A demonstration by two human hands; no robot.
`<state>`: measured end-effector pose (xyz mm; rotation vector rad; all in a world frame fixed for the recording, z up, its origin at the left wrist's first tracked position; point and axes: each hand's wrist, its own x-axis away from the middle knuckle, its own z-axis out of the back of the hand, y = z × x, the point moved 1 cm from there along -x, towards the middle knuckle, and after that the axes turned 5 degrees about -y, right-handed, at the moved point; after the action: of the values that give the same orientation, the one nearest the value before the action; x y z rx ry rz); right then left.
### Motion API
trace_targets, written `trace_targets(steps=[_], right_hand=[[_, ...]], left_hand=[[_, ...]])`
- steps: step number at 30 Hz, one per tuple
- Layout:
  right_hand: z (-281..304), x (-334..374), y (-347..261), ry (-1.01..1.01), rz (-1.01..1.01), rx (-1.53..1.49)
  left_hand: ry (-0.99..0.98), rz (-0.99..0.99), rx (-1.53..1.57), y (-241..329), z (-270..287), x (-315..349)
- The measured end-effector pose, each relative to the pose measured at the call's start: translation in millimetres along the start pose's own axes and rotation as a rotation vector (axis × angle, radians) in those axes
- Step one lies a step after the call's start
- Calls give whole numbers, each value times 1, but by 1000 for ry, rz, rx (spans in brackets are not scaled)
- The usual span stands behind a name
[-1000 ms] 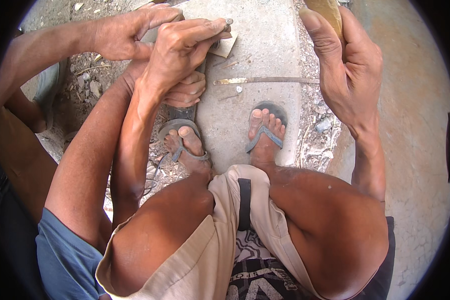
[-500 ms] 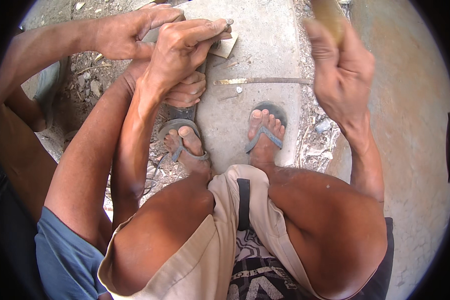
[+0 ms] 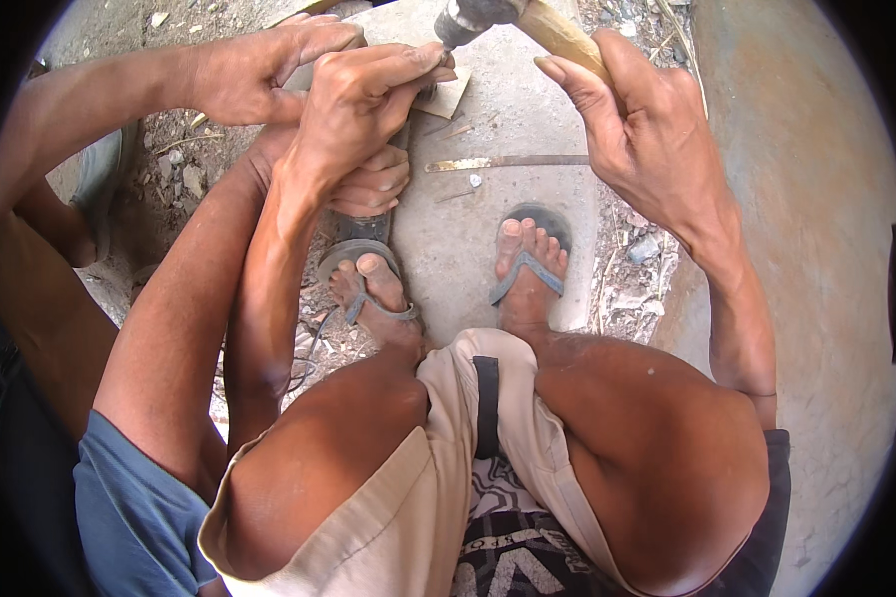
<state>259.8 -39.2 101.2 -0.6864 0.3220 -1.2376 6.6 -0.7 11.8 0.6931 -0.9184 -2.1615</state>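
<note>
My right hand (image 3: 657, 139) is closed around the wooden handle of a hammer (image 3: 565, 38). The hammer's dark metal head meets or nearly meets the top of a short metal rod (image 3: 447, 55). My left hand (image 3: 363, 109) pinches that rod between thumb and fingers; most of it is hidden by the hand. Beside my left fingertips lies a pale flat piece of wood (image 3: 450, 96). Another person's hand (image 3: 249, 75) rests just left of mine, and more of that person's fingers (image 3: 371, 184) curl below my left wrist. What they hold is largely covered.
A concrete slab (image 3: 458, 239) runs beneath my sandalled feet (image 3: 528, 264). A thin metal strip (image 3: 513, 161) and a loose nail (image 3: 455, 194) lie on it. Rubble (image 3: 632, 269) borders the slab, with smooth flooring (image 3: 816, 249) at the right. The other person's limbs fill the left side.
My right hand has swung the hammer down and left, from raised at the upper right to the rod's top. My left hand and the other person's hands stay nearly in place.
</note>
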Motion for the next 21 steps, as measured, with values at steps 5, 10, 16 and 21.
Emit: trace_targets(steps=[5, 10, 16, 21], right_hand=[[7, -5, -10, 403, 86, -306], [-17, 8, 10, -148, -7, 116], [4, 11, -6, 280, -25, -175], [5, 22, 3, 182, -43, -134]], left_hand=[[-16, -1, -18, 2, 2, -2], [-91, 28, -47, 1, 2, 0], [42, -47, -22, 1, 6, -5], [62, -99, -40, 3, 6, -6]])
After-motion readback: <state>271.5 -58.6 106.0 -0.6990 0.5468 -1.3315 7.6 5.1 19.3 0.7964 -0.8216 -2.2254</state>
